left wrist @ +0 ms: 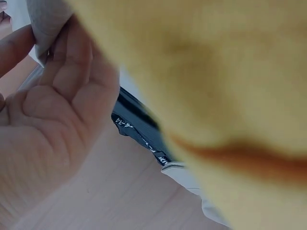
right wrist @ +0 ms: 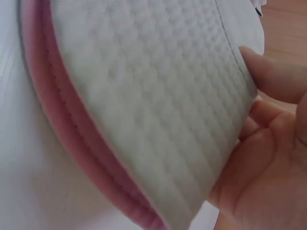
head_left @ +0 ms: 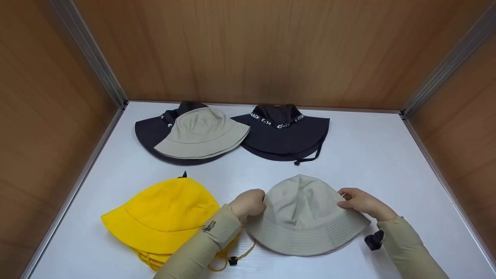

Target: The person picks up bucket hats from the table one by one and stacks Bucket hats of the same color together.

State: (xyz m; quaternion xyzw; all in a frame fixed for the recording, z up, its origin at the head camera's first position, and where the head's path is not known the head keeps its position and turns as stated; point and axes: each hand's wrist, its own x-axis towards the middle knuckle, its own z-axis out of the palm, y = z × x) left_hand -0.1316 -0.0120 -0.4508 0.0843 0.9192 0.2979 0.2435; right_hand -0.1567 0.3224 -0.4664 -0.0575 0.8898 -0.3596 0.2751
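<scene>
Currently, a pale grey-beige bucket hat [head_left: 300,217] is held from both sides at the near part of a white table [head_left: 368,155], right of centre. Its left side is pinched between the thumb and fingers of the left hand [head_left: 248,203]; its right side is gripped by the right hand [head_left: 362,202], the cloth being caught between thumb and fingers. Beneath the stitched brim, a pink edge [right wrist: 62,115] is exposed in the right wrist view. To the left, a stack of yellow bucket hats [head_left: 166,217] is partly covered by the left sleeve [head_left: 205,240], and a yellow cord [head_left: 248,251] with a black toggle [head_left: 232,261] is seen beside it. Near the right cuff, a small black object [head_left: 374,240] is seen, too unclear to be identified. Farther back, a beige bucket hat [head_left: 205,131] is laid over a black brimmed hat [head_left: 149,133], and another black hat with white lettering [head_left: 285,139] is placed just beside them.
</scene>
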